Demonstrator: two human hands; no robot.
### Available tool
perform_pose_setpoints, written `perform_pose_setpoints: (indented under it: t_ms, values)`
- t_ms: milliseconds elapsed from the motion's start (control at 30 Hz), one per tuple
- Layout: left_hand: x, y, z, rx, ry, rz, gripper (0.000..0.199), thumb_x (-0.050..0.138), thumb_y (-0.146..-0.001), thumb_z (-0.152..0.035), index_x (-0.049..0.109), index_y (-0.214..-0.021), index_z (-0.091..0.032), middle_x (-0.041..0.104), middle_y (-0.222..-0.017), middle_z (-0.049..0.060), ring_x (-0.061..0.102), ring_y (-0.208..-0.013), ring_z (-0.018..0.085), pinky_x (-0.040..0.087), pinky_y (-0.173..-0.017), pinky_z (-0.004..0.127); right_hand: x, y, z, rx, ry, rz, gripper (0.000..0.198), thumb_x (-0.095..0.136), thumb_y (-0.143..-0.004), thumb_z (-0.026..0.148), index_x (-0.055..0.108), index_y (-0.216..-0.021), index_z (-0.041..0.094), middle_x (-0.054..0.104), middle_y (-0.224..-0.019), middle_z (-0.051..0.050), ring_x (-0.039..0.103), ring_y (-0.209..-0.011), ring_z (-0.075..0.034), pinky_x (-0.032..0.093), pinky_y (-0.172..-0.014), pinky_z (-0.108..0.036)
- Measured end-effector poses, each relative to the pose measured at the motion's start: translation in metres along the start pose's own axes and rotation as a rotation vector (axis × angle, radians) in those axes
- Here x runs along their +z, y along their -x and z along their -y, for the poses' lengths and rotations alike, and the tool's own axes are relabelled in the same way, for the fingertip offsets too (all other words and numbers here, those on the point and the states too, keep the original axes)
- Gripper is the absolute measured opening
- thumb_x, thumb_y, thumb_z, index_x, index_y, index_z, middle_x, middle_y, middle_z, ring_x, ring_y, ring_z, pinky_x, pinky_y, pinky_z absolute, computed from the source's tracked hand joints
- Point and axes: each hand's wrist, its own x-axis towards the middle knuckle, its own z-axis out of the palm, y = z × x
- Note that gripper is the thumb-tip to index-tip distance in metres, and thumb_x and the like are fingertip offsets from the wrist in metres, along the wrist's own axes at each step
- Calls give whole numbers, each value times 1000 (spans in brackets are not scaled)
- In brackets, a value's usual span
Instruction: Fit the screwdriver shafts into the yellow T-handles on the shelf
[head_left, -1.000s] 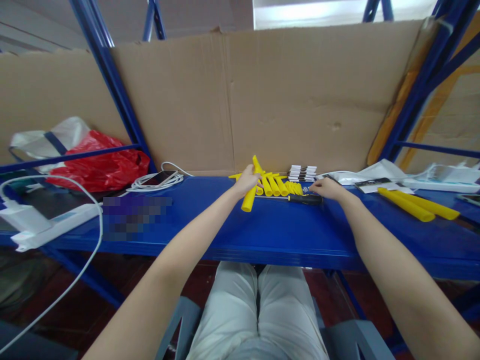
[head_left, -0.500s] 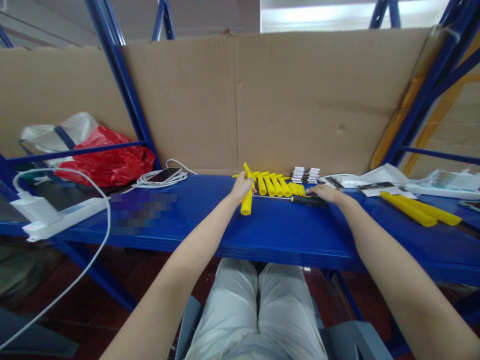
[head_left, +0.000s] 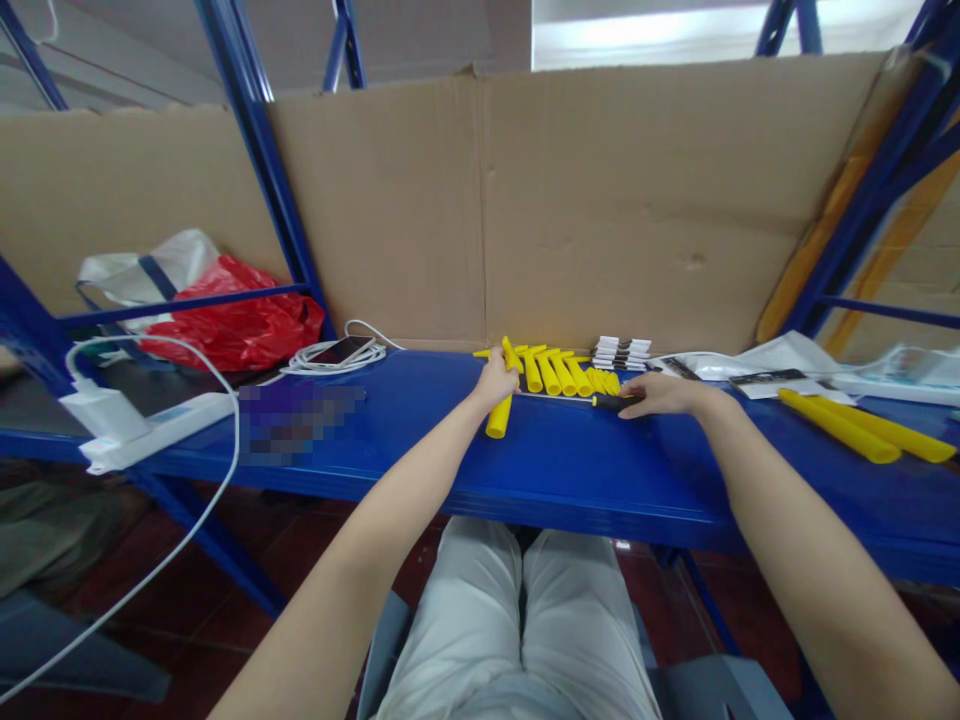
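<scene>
My left hand (head_left: pixel 496 380) is closed around a yellow plastic tube piece (head_left: pixel 498 420) with a narrower top end, held tilted above the blue tabletop (head_left: pixel 420 440). A screwdriver (head_left: pixel 606 402) with a black and yellow handle and a long thin shaft lies across the table, its tip side pointing toward my left hand. My right hand (head_left: pixel 660 394) has its fingers closed over the handle's right end. Behind the shaft, several similar yellow pieces (head_left: pixel 551 375) stand in a row. Smaller yellow parts (head_left: pixel 602 381) lie just right of them.
White and black small packs (head_left: pixel 621 352) are stacked at the back. Two long yellow tubes (head_left: pixel 847 425) lie at right near a white plastic bag (head_left: pixel 780 352). At left are a coiled white cable (head_left: pixel 337 358), a power strip (head_left: pixel 169 430) and a red bag (head_left: pixel 240 315). Cardboard (head_left: pixel 600 200) stands behind.
My right hand has come nearer and its fingers now close over the screwdriver handle. The yellow piece in my left hand has tilted. The whole view has shifted slightly.
</scene>
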Motion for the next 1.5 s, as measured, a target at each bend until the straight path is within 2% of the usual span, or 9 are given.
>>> perform_pose_setpoints:
  t_ms: [133,233,367,500,767,867,1100,1333,1500]
  values:
    - [0,-2,2,7,-6,-5,40,50,-92,-4,43,-130,-16,68,-121,14,71,-64,12,55,-58,21,6,-1,14,42,122,-22,17,66,-70,30,73,-83,22,77,-91,-5,69,-86,-26,48,-74,-32]
    - [-1,-4,4,7,0,-22,38,52,-93,-4,44,-128,-16,69,-118,13,71,-65,12,55,-61,22,7,0,23,109,262,-65,10,63,-72,26,70,-78,21,75,-87,-8,68,-84,-26,45,-69,-32]
    - [0,-7,7,-1,19,-22,39,55,-91,-4,46,-127,-17,71,-110,12,72,-67,14,57,-65,25,2,2,24,205,358,-297,26,64,-73,26,70,-97,20,74,-104,-14,67,-98,-31,46,-76,-36]
    - [1,-7,9,-1,2,-7,38,56,-91,-5,46,-126,-17,71,-109,11,70,-63,13,56,-64,25,-6,7,13,251,368,-511,36,61,-74,23,68,-109,21,73,-106,-14,65,-101,-33,44,-85,-42]
    - [1,-14,15,34,47,-3,35,53,-91,-2,48,-123,-15,70,-109,11,69,-66,12,55,-63,23,-16,16,-9,215,301,-673,35,59,-75,25,75,-106,25,74,-107,-12,59,-107,-36,42,-85,-44]
    - [2,-14,16,31,70,-1,37,52,-90,-1,47,-124,-15,70,-110,12,70,-69,12,56,-62,22,-15,16,-10,239,272,-691,36,58,-76,26,75,-107,25,74,-109,-12,58,-107,-36,42,-85,-44]
    - [1,-8,11,-7,18,49,37,53,-91,-4,47,-126,-14,66,-122,14,62,-52,7,48,-49,19,-14,14,-7,258,254,-683,35,59,-76,26,76,-107,25,74,-111,-12,60,-107,-36,43,-84,-44]
    - [-1,1,1,-47,35,91,43,49,-91,-2,44,-132,-14,59,-134,18,59,-48,4,47,-44,19,-14,14,-9,257,259,-682,36,59,-75,25,76,-107,25,75,-111,-12,60,-106,-35,44,-83,-44]
    - [-1,2,0,-65,40,98,42,49,-90,-1,46,-129,-14,63,-126,15,58,-49,5,46,-42,18,-16,17,-2,284,261,-648,37,58,-76,24,76,-108,24,74,-113,-13,61,-108,-37,45,-84,-46]
